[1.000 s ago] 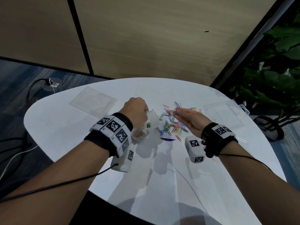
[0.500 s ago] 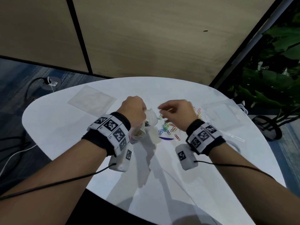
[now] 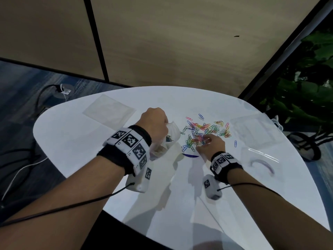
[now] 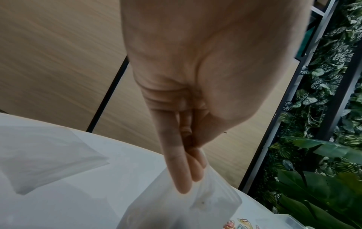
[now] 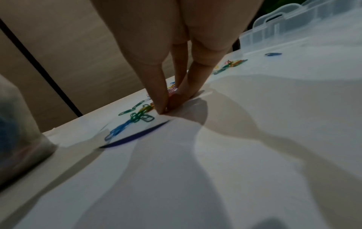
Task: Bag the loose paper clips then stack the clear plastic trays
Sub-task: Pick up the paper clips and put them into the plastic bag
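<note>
Right hand (image 3: 210, 145) pinches paper clips (image 3: 203, 130); left hand (image 3: 155, 123) grips bag (image 3: 171, 136).

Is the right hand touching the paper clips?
Touching. The right wrist view shows the right hand's fingers pressed together on the paper clips on the table.

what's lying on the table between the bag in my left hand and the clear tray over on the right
The scattered coloured paper clips, with your right hand reaching into them. The head view shows it, from the bag to the clear tray.
</note>
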Motion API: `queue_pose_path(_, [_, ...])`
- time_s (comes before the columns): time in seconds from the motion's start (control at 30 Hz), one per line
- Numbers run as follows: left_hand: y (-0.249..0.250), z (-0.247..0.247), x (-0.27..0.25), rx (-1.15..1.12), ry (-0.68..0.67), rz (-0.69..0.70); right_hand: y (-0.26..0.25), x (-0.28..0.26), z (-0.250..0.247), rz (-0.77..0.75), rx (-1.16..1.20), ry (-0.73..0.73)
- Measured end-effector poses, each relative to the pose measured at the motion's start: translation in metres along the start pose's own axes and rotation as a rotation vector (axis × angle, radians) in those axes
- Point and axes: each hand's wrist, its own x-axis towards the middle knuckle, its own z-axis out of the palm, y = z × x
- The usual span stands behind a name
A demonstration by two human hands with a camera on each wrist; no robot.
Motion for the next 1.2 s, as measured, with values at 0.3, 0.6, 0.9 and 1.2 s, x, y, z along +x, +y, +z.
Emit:
queue_pose_path(0.3, [-0.007, -0.005, 0.0, 0.002, 0.012, 0.0, -0.005, 0.02, 0.014, -0.424, -0.544, -0.049])
queue_pose_path(0.6, [-0.003, -0.002, -0.002, -0.022, 0.014, 0.001, -0.016, 0.02, -0.004, -0.277, -0.467, -0.061])
queue_pose_path(0.9, [0.0, -0.005, -0.002, -0.004, 0.005, -0.016, -0.046, 0.007, -0.06, 0.134, 0.938, -0.332])
queue_pose_path(1.2, [-0.002, -0.001, -0.002, -0.066, 0.008, -0.016, -0.11, -0.061, -0.028, -0.232, 0.521, -0.413])
